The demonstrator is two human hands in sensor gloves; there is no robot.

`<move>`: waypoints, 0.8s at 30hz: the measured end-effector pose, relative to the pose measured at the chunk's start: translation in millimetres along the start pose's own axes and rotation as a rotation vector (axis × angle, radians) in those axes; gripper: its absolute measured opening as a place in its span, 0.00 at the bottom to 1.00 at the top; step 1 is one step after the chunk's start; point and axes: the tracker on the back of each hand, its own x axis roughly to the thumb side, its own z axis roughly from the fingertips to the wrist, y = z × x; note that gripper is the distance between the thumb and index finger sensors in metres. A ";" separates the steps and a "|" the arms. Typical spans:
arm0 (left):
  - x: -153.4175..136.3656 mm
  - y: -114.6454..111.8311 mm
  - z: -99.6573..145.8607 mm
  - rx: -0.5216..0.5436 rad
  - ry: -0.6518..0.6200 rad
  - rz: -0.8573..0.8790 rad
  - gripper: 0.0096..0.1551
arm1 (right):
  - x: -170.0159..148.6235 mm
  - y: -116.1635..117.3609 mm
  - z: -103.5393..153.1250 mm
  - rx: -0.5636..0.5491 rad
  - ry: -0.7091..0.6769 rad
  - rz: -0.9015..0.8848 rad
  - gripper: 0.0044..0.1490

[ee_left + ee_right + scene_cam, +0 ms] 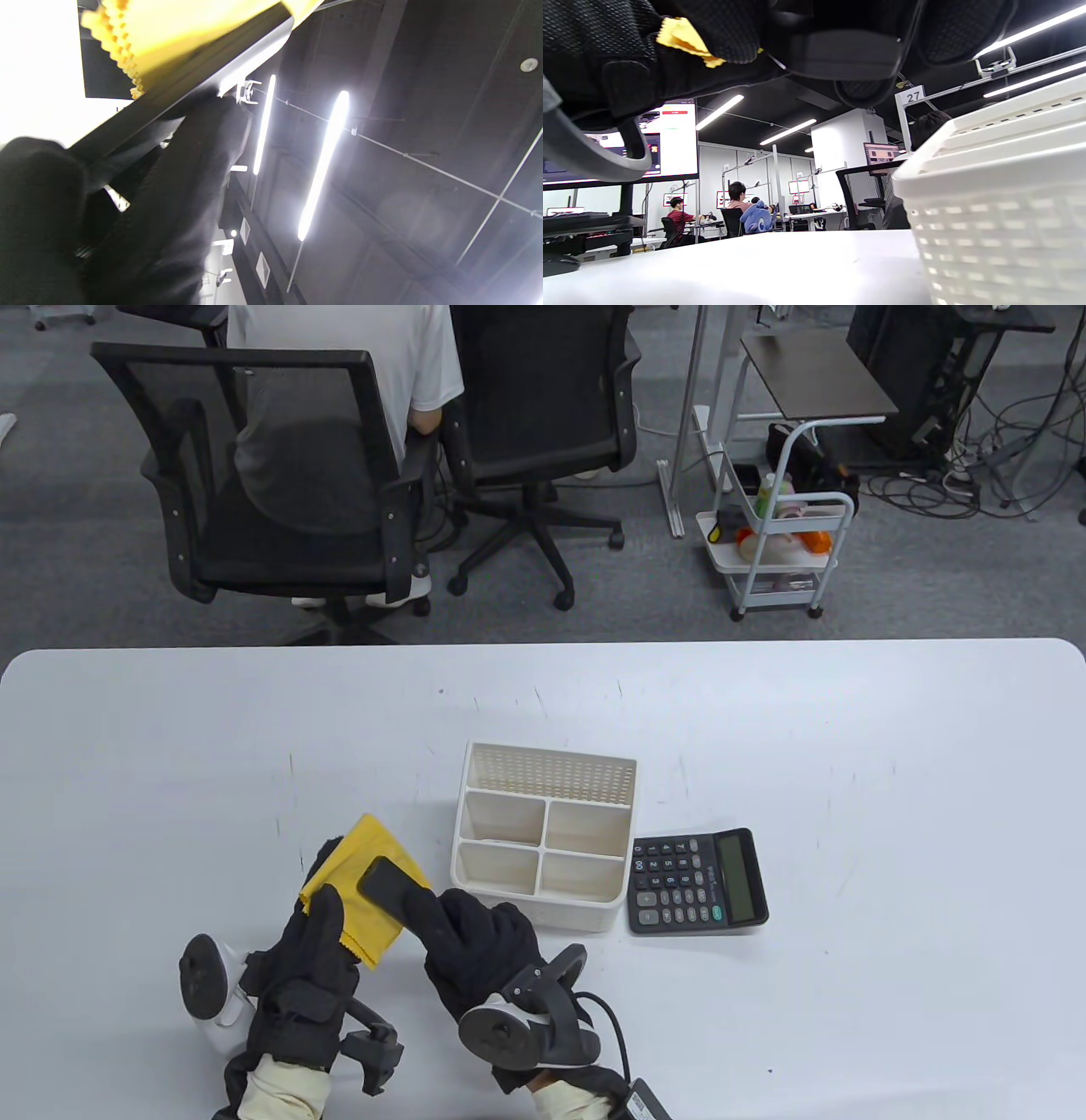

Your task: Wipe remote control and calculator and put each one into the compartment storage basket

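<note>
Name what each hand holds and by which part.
Right hand grips the remote control by its near end; left hand holds the yellow cloth from beneath.

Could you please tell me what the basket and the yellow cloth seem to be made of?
The basket looks like moulded plastic, cream-white and matte: stiff thin walls, with rows of small holes in its tall back wall. The cloth looks like soft fabric, possibly microfibre: it drapes over the left hand and its edge is cut in zigzag.
</note>
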 end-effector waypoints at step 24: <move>1.4 -4.1 -1.0 -0.018 0.010 0.026 0.31 | -11.7 -2.4 -1.7 -0.026 0.098 -0.027 0.45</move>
